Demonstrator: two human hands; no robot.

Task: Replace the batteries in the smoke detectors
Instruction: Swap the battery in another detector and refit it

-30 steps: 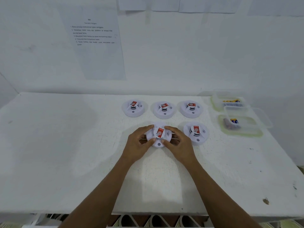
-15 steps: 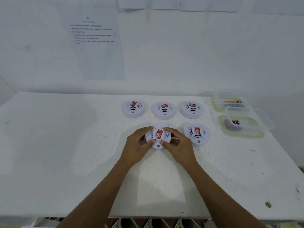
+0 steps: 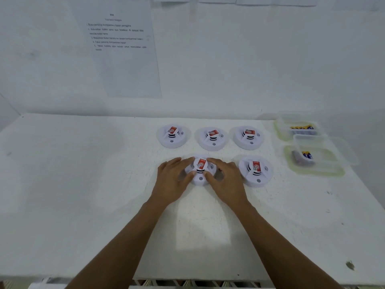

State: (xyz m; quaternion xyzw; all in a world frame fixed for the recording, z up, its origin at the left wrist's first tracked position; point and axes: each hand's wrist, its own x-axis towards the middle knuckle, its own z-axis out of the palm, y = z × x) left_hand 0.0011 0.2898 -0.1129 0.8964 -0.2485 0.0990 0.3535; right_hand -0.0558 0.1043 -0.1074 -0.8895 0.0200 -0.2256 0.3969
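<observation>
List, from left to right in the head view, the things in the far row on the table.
Round white plastic smoke detector with red label → second such detector → third such detector → clear plastic tub of batteries.

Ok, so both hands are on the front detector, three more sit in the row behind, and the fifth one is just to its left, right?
Not quite. The head view shows the fifth detector to the right of the held detector, not the left. The left hand and right hand do grip it.
</observation>
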